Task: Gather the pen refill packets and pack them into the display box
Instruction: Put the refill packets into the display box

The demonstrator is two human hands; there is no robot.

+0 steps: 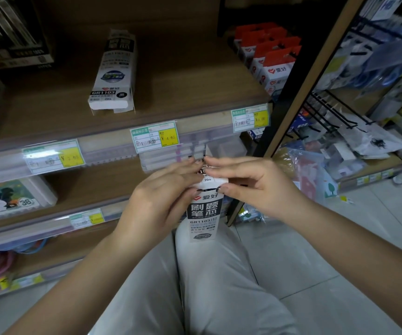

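A white and black pen refill packet [203, 215] stands upright in front of me, above my lap. My left hand [161, 194] grips its left side, thumb on the front near the top. My right hand [246, 182] pinches the packet's top flap from the right, fingers laid over the upper end. Both hands hide the packet's top. A second refill packet [114, 73] of the same kind, marked GR1103, lies flat on the wooden shelf [183, 76] higher up and to the left. I cannot tell which item is the display box.
Red and white hanging packs [271, 56] fill the shelf's right end. Price tags [155, 136] line the shelf edge. A black wire rack [328, 112] with hooks and bagged goods juts out at right. Lower shelves hold stationery; tiled floor lies at right.
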